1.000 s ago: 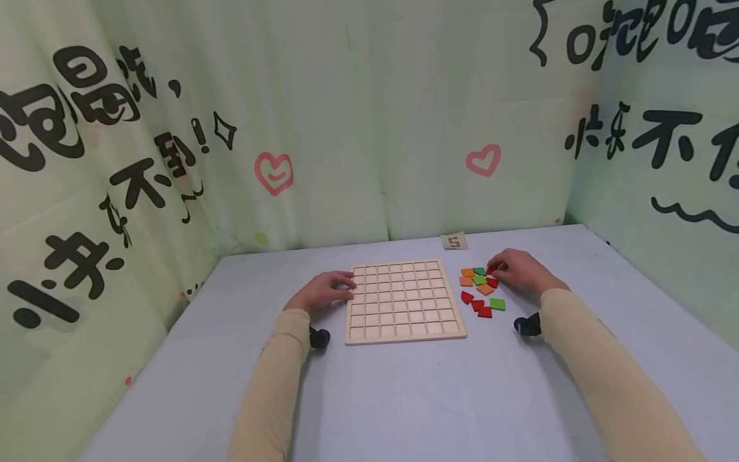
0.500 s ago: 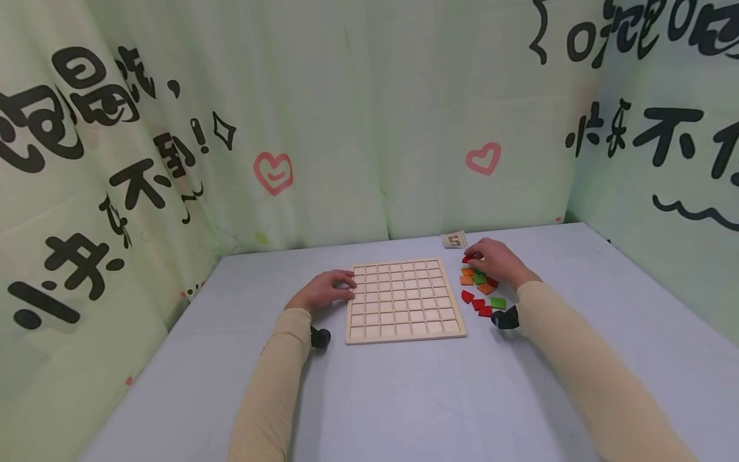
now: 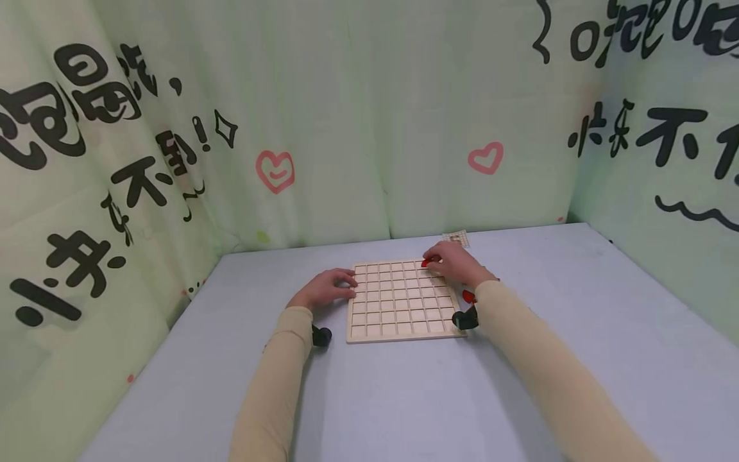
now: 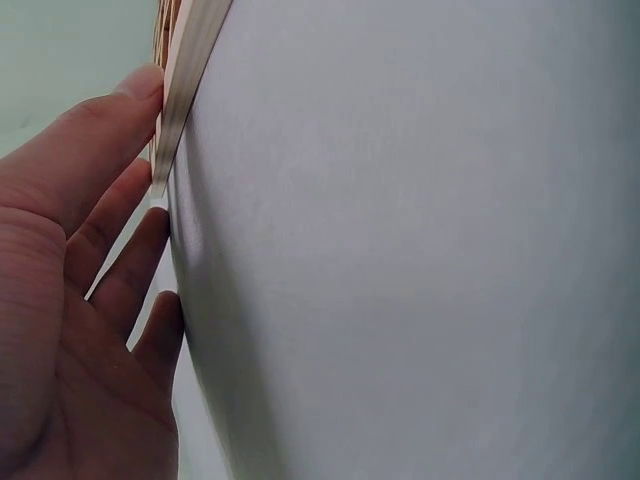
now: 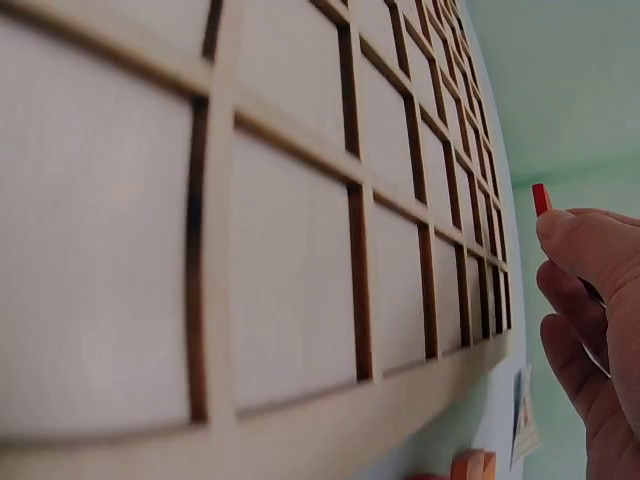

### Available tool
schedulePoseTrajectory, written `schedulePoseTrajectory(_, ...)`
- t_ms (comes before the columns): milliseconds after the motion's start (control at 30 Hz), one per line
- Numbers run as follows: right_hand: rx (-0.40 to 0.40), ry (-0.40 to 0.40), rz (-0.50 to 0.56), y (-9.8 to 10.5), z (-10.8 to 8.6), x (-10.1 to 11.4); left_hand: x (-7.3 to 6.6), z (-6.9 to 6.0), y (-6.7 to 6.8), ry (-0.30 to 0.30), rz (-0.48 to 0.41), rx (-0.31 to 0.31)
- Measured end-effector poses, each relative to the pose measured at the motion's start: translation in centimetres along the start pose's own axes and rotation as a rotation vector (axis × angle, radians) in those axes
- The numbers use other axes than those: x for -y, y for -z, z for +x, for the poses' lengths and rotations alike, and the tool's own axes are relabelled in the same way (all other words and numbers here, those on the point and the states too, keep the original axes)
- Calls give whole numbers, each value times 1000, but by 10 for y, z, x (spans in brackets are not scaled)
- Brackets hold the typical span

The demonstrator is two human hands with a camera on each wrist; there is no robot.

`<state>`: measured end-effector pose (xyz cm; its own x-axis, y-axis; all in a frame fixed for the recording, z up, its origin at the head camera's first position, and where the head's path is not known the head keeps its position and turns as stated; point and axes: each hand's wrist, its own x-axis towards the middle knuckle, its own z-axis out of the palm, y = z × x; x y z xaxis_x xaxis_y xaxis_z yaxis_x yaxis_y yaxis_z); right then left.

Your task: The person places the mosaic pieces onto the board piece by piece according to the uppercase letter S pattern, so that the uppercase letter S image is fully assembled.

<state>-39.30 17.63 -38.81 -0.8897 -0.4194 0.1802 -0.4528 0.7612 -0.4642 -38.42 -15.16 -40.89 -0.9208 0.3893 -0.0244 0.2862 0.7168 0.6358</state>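
Observation:
A wooden grid board [image 3: 398, 301] with square cells lies on the table, and its visible cells hold no pieces. My left hand [image 3: 324, 289] touches the board's left edge; in the left wrist view the thumb of that hand [image 4: 90, 230] lies against the wooden rim [image 4: 190, 70], fingers relaxed. Over the board's far right part, my right hand [image 3: 456, 263] pinches a red piece [image 3: 426, 263]. The right wrist view shows the red piece [image 5: 541, 199] between thumb and fingers of the hand [image 5: 600, 300], above the board's surface [image 5: 290, 270].
Beyond the board's far right corner lies a small patterned card [image 3: 458, 238]. A red piece [image 3: 468, 296] shows beside the board's right edge; my right arm hides most of the other loose pieces. Green curtains [image 3: 369, 128] stand behind the table [image 3: 369, 398].
My right hand has moved left from the loose coloured pieces to above the board, carrying a red piece. The left hand has stayed at the board's left edge.

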Motion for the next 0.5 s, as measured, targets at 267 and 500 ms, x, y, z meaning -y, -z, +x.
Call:
schedulePoseTrajectory(267, 38, 4, 21, -19, 14, 20, 2, -1, -2, 16, -9, 3)
schedulePoseTrajectory(500, 36, 13, 36, -30, 19, 26, 1, 0, -2, 10, -13, 2)
